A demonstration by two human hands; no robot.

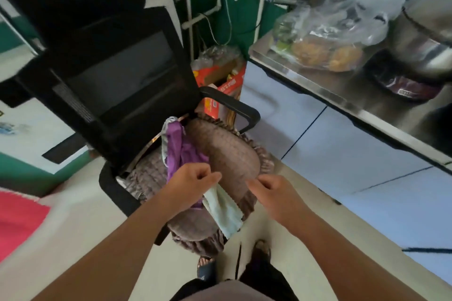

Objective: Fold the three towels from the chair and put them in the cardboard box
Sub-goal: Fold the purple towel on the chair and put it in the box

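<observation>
**Two towels showing on the chair seat**

One pale green towel [226, 210] hangs off the cushion's front, pinched by the left hand [193, 182]. Beside it the right hand [271, 193] hovers, loosely curled, holding nothing. A purple towel [179, 151] lies bunched against the black office chair [117, 76] back.

There is one view only, from a wide-angle camera worn on the person's head, looking forward and steeply down. It is close: both forearms run in from the bottom edge toward the middle of the frame, and the person's feet show at lower centre. The black chair [117, 85] fills the upper left and centre, tilted by the lens. The steel table [325, 88] slants across the upper right, its straight edge bowed by wide-angle distortion. Frame edges are blurred. No second view shares this scene.
</observation>
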